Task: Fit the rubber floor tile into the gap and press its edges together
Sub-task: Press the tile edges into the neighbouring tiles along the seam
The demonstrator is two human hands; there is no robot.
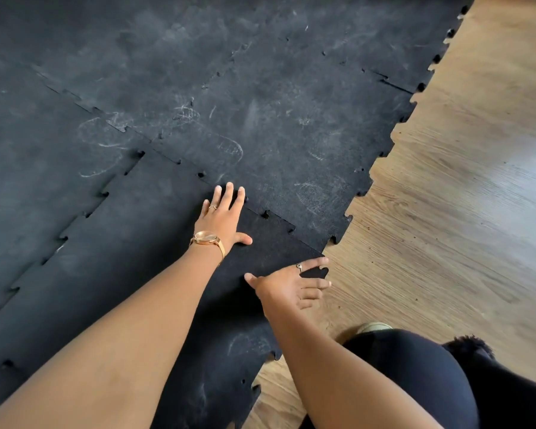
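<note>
- The tile [155, 243] already lay in the gap, flat among the other black mats [276, 119], with its right edge along the bare wooden floor [446, 212].
- My left hand [222, 218] lay palm-down on the tile near its far edge, fingers straight and close together, thumb spread, gripping nothing.
- My right hand [288, 286] sat at the tile's near-right corner, fingers spread; the forefinger lay on top and the others seemed to curl at the edge. I could not tell whether they pinched it.
- Along the far seam [265, 214] small dark holes still showed between the teeth, so I judged that joint only partly seated.
- The left seam [84, 215] also showed gaps at several notches and looked loose.
- I reckoned placing was done and the pressing mostly remained: both seams needed pushing down along their length.
</note>
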